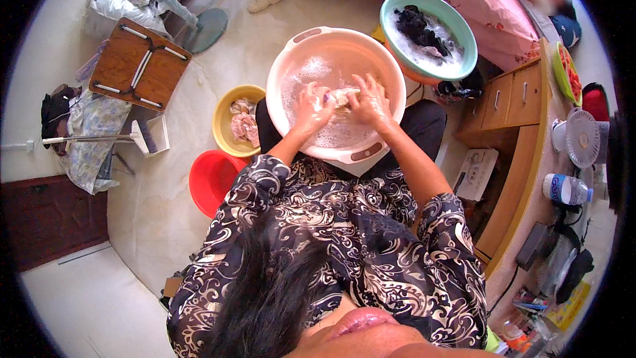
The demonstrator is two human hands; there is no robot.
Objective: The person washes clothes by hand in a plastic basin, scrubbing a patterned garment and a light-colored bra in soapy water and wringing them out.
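Observation:
A large pale pink basin (pixel 283 59) sits in front of me, holding sudsy water. Inside it, a small wet whitish cloth (pixel 342 98) is stretched between my two hands. My left hand (pixel 314 107) grips one side of the cloth, fingers curled and flecked with foam. On the opposite side, my right hand (pixel 371 101) has its fingers bent over the cloth, pinching it. The cloth's exact kind is hidden by my fingers and the suds.
Beyond to the right, a teal basin (pixel 472 46) holds dark clothes in suds. A yellow basin (pixel 218 119) with pinkish cloths and a red basin (pixel 211 182) stand left. A folded table (pixel 140 63), a fan (pixel 205 30) and a wooden desk (pixel 510 96) surround the floor.

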